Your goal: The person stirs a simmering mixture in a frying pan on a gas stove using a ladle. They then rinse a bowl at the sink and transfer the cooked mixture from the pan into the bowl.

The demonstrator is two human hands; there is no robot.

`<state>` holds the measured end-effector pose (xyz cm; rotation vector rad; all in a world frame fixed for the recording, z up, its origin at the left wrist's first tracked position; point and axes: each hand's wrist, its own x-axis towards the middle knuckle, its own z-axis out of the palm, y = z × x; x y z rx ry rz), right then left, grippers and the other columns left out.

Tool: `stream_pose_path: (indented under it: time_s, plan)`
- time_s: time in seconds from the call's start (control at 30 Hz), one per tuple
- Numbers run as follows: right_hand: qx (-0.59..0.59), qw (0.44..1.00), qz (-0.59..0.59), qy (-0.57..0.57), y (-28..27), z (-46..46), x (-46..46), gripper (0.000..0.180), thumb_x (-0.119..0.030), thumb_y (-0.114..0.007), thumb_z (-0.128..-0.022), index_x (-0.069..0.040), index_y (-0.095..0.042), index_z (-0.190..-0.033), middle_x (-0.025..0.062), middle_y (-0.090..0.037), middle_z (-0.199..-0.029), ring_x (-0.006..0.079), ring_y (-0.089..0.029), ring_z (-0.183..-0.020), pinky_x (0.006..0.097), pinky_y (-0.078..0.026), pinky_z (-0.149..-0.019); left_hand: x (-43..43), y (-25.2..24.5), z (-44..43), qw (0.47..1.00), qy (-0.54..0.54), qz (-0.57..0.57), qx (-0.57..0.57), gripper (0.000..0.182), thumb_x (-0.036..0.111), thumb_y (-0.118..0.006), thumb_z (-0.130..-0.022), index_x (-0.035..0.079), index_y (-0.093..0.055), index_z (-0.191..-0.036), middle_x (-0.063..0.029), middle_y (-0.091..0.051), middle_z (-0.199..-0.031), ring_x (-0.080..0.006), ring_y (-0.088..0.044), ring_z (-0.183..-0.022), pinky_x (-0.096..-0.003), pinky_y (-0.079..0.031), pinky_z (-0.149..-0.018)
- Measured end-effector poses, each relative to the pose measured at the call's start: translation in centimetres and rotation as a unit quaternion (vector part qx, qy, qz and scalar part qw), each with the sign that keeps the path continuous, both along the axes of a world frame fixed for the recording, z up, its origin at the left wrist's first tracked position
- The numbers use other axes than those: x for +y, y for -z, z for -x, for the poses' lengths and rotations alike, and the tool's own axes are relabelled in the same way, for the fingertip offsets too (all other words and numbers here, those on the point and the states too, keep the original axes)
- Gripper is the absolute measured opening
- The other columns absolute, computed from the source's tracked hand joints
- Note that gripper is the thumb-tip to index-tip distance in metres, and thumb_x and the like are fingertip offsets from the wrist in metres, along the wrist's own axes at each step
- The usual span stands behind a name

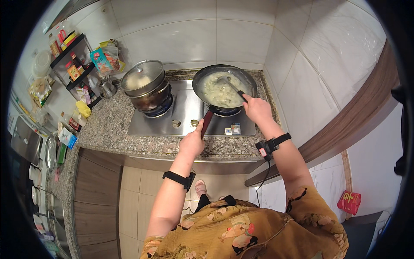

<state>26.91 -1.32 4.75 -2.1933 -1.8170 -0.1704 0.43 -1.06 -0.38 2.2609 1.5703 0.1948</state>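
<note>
A dark wok (198, 84) sits on the right burner of the steel gas stove (181, 97). Pale, chunky food in cloudy liquid (220, 94) fills its bottom. My left hand (192, 142) grips the wok's dark red handle (207, 122), which points toward me. In my right hand (257, 108) is the black grip of a ladle or cooking spoon (233, 87); its grey metal head rests in the food near the middle of the wok. The spoon's exact shape is partly hidden by the food.
On the left burner stands a steamer pot (147, 94) under a glass lid (142, 76). A tiered black rack (68, 48) with bottles and a steel pitcher (106, 86) stand farther left. Two stove knobs (176, 123) lie near my left hand. A tiled wall (291, 64) bounds the right side.
</note>
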Motion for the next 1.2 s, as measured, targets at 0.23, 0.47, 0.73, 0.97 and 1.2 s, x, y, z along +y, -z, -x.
stream_pose_path:
  time_s: [0.23,0.47,0.73,0.97,1.2]
  plan:
    - [0.010,1.000,0.025,0.013,-0.8,-3.9,-4.0,0.037,-0.031,-0.058,-0.093,-0.018,-0.062,-0.128,0.0170,-0.071,-0.096,0.0347,-0.069,-0.090,0.0474,-0.055,-0.079,0.1,0.1,0.1,1.000,0.000,0.004,-0.007,0.086,0.008,-0.060,-0.081,0.025,-0.021,-0.155,-0.0211,-0.070,-0.101,-0.0366,-0.068,-0.094,-0.0473,-0.055,-0.083]
    - [0.251,0.968,-0.008,-0.002,-2.0,-6.7,-9.3,0.036,-0.028,-0.063,-0.092,-0.010,-0.066,-0.123,0.0185,-0.071,-0.094,0.0339,-0.068,-0.088,0.0395,-0.051,-0.079,0.1,0.1,0.0,1.000,0.001,0.007,-0.008,0.088,0.008,-0.061,-0.079,0.024,-0.020,-0.155,-0.0219,-0.070,-0.102,-0.0371,-0.068,-0.095,-0.0471,-0.054,-0.084]
    - [0.265,0.962,-0.053,-0.039,-6.2,-7.0,-14.1,0.032,-0.024,-0.063,-0.092,-0.007,-0.067,-0.119,0.0204,-0.071,-0.097,0.0306,-0.068,-0.088,0.0347,-0.051,-0.080,0.4,0.6,0.1,1.000,0.007,-0.004,-0.010,0.087,0.008,-0.061,-0.080,0.024,-0.020,-0.155,-0.0222,-0.070,-0.100,-0.0378,-0.068,-0.093,-0.0477,-0.054,-0.083]
    - [0.260,0.964,0.034,-0.033,-6.4,-5.1,-12.8,0.034,-0.027,-0.064,-0.091,-0.007,-0.068,-0.118,0.0201,-0.070,-0.104,0.0343,-0.067,-0.095,0.0364,-0.051,-0.085,0.2,0.0,0.0,1.000,0.007,0.006,-0.001,0.086,0.009,-0.061,-0.082,0.024,-0.020,-0.155,-0.0215,-0.070,-0.100,-0.0378,-0.068,-0.092,-0.0480,-0.055,-0.082]
    - [0.232,0.971,0.013,-0.059,-1.6,-1.6,-5.8,0.036,-0.033,-0.060,-0.092,-0.014,-0.067,-0.122,0.0195,-0.069,-0.106,0.0373,-0.065,-0.099,0.0430,-0.052,-0.087,0.1,-0.1,0.1,1.000,0.006,-0.002,-0.011,0.085,0.008,-0.060,-0.080,0.023,-0.022,-0.154,-0.0221,-0.070,-0.099,-0.0389,-0.067,-0.092,-0.0488,-0.054,-0.082]
